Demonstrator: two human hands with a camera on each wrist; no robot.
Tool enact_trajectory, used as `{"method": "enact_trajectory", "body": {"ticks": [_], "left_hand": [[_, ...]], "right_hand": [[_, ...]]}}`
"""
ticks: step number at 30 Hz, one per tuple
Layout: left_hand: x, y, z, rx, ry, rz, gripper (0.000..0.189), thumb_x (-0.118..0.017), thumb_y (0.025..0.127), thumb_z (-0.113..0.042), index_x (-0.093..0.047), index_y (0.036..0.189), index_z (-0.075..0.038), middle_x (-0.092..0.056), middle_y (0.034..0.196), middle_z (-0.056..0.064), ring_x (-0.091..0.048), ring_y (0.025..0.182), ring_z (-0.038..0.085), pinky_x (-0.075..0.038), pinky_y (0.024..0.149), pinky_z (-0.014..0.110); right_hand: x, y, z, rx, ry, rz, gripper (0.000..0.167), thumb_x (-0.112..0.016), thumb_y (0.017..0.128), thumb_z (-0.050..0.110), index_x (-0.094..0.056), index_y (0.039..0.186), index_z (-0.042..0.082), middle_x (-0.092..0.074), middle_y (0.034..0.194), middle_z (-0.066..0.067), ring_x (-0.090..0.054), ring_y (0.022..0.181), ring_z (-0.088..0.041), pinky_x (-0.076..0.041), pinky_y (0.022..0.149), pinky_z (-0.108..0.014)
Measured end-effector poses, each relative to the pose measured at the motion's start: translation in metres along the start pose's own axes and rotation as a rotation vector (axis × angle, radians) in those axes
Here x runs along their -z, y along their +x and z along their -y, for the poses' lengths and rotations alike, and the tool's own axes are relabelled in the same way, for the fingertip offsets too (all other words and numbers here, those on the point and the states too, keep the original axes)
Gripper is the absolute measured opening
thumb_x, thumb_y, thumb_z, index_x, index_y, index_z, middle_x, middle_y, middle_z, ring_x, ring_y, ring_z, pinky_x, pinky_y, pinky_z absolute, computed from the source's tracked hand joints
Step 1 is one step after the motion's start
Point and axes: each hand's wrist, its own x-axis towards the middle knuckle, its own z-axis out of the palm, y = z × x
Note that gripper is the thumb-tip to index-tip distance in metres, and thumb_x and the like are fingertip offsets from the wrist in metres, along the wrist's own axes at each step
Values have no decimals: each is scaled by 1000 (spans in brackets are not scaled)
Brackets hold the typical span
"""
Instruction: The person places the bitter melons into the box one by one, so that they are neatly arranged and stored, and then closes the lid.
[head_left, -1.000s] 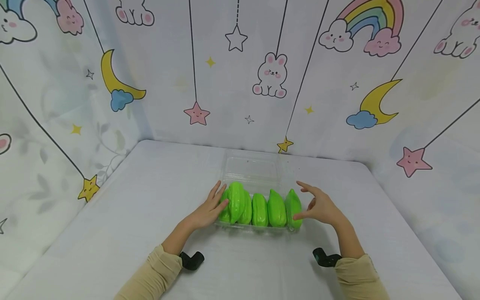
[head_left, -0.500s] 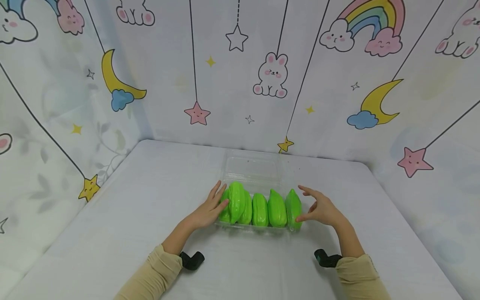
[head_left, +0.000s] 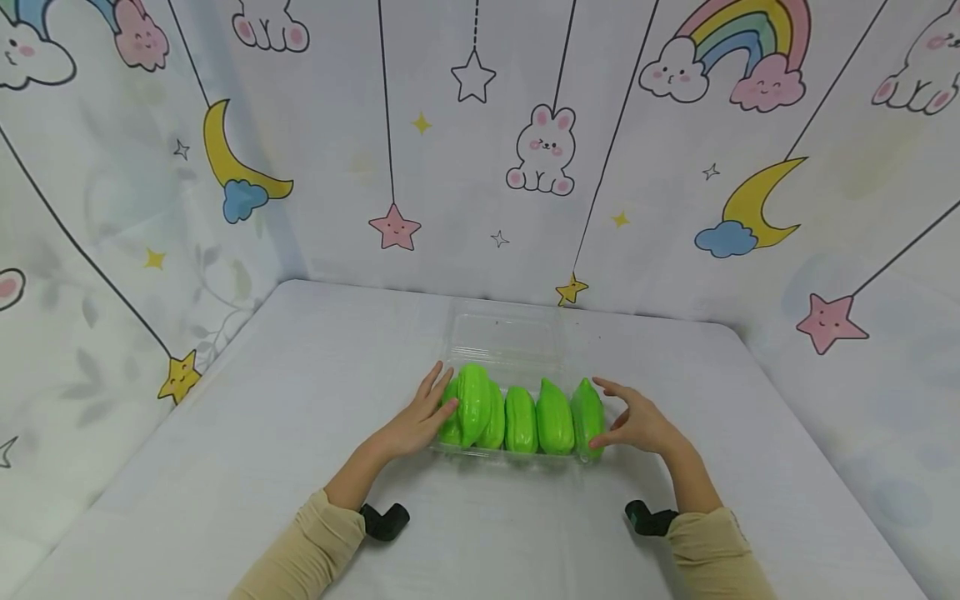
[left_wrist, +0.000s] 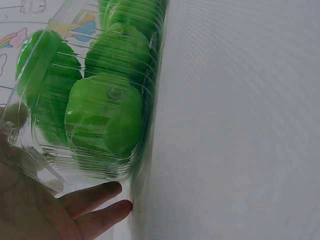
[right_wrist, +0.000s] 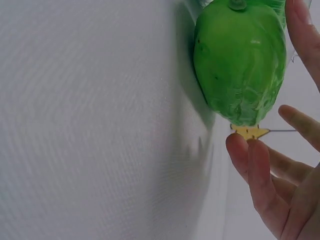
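A clear plastic clamshell box (head_left: 504, 457) holds a row of bright green, elongated toy fruits (head_left: 554, 419). One fruit (head_left: 472, 405) lies higher, on top of the others at the left. My left hand (head_left: 415, 421) is against the box's left end, thumb over the rim, other fingers extended; the left wrist view shows its fingertips (left_wrist: 114, 188) below the box corner. At the right end stands another green fruit (head_left: 587, 417). My right hand (head_left: 641, 421) is spread round it, thumb overlapping its near end, index fingertip by its far tip. In the right wrist view, fingers (right_wrist: 260, 170) stand apart from that fruit (right_wrist: 240, 57).
The box's transparent lid (head_left: 502, 337) lies folded back behind the fruits. A white cloth covers the table (head_left: 315, 358). A white backdrop (head_left: 322, 125) printed with rabbits, stars and moons rises behind it. Dark wrist-camera mounts (head_left: 385, 522) jut from both sleeves.
My right hand has moved slightly in, narrowing the gap between index finger and thumb round the rightmost fruit. The left hand and the box have stayed in place.
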Motion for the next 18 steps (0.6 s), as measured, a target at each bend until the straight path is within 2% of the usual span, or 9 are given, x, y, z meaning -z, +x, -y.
{"method": "enact_trajectory", "body": {"ticks": [8,18], "left_hand": [[-1,1,2,-8,2,-4,62,-29,99,-42,-5,148,-14,10,152,7,-6,137,33,-21,103,56],[-1,1,2,-13,3,-12,62,-29,100,-41,-6,148,-11,8,152,11,-9,136,36,-23,100,58]], "right_hand": [[-4,2,-2,-21,55,46,105,-86,59,32,-28,144,12,-29,138,-32,-61,77,-19,-50,63,-31],[-9,4,-5,-21,109,79,102,-85,62,29,-28,144,9,-26,138,-32,-60,72,-19,-49,62,-34]]}}
